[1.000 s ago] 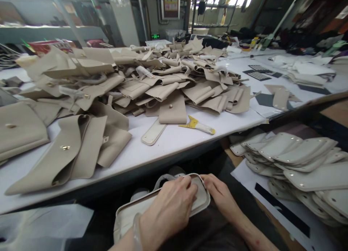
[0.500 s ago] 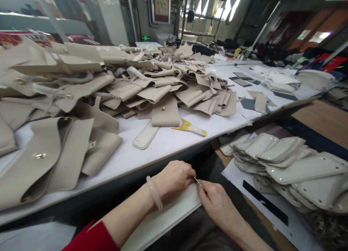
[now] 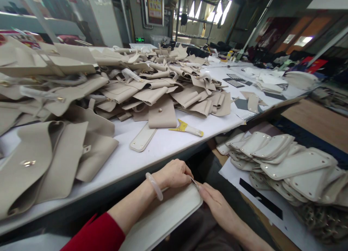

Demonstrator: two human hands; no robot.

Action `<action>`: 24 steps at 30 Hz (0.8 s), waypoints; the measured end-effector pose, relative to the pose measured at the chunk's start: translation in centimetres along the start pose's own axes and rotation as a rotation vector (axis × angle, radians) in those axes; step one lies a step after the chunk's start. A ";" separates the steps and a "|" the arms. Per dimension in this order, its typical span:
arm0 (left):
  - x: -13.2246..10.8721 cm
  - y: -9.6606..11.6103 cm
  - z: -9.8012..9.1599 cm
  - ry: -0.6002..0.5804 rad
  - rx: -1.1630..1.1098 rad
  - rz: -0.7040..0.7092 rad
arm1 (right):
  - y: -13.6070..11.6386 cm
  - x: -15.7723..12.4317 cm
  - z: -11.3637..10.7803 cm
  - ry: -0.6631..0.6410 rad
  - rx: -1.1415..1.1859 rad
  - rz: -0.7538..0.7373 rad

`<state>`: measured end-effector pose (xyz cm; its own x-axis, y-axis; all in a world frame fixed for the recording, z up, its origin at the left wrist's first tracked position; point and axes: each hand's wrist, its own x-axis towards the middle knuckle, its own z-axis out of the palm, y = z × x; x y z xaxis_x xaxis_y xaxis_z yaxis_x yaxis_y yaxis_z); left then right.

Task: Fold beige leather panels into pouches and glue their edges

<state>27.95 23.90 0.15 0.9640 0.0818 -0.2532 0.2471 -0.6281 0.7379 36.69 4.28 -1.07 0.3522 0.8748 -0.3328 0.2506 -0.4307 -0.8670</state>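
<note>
A long off-white leather panel (image 3: 168, 216) with rounded corners and a layered edge lies across my lap, slanting up to the right. My left hand (image 3: 176, 173), with a pale bangle at the wrist, is closed on its far edge near the top corner. At that same corner my right hand (image 3: 213, 200) pinches the panel, thumb and fingers bent. A thin shiny metallic piece (image 3: 194, 182) shows between the fingertips of both hands; its kind and which hand grips it I cannot make out.
Beige leather bag pieces (image 3: 160, 95) are heaped over the white table (image 3: 146, 158). A yellow-and-white tool (image 3: 187, 128) and an off-white strap (image 3: 143, 138) lie near its edge. Stacked off-white panels (image 3: 293, 164) stand at right, by a black strip (image 3: 261, 198).
My right hand has shifted slightly down along the corner, and more of the panel's rounded end shows. The view has turned slightly right. Both hands stay together at the corner.
</note>
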 end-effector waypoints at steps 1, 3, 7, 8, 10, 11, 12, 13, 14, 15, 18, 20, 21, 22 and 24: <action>0.0 0.0 0.0 -0.003 -0.013 -0.005 | 0.2 0.1 0.0 -0.007 0.053 0.014; -0.2 0.0 0.0 -0.010 -0.037 -0.008 | 0.6 0.5 0.0 0.002 0.139 0.042; -0.3 -0.1 -0.1 -0.019 -0.065 -0.014 | 1.0 1.2 0.2 -0.008 0.259 0.093; -0.3 -0.2 -0.1 -0.022 -0.068 -0.016 | 1.0 1.3 0.2 -0.024 0.277 0.094; -0.1 -0.3 -0.1 -0.029 -0.072 -0.017 | 1.1 1.4 0.3 -0.047 0.301 0.086; -0.1 -0.4 0.0 -0.030 -0.074 -0.016 | 1.1 1.4 0.3 -0.050 0.308 0.086; 0.0 -0.4 0.0 -0.029 -0.076 -0.014 | 1.0 1.4 0.4 -0.050 0.313 0.090; 0.0 -0.4 0.0 -0.027 -0.078 -0.011 | 0.9 1.4 0.4 -0.054 0.326 0.096; 0.0 -0.4 0.0 -0.024 -0.079 -0.010 | 0.8 1.4 0.4 -0.060 0.353 0.104; -0.1 -0.4 0.0 -0.023 -0.080 -0.010 | 0.6 1.3 0.5 -0.068 0.397 0.112; -0.5 -0.4 0.0 -0.023 -0.082 -0.010 | -0.2 1.3 0.8 -0.121 0.569 0.151; -0.7 -0.5 0.0 -0.028 -0.076 -0.008 | -0.7 1.4 0.8 -0.154 0.641 0.183; -0.6 -0.6 0.0 -0.033 -0.069 -0.005 | -0.9 1.4 0.8 -0.162 0.650 0.197; -0.3 -0.6 0.0 -0.037 -0.060 -0.001 | -0.9 1.4 0.6 -0.162 0.645 0.209; 0.4 -0.5 0.1 -0.044 -0.036 0.004 | -0.6 1.3 0.1 -0.154 0.602 0.224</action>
<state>28.16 24.18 -0.40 0.9599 0.0446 -0.2768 0.2472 -0.6001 0.7608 36.92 5.69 -1.02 0.1930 0.8193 -0.5400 -0.3775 -0.4460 -0.8116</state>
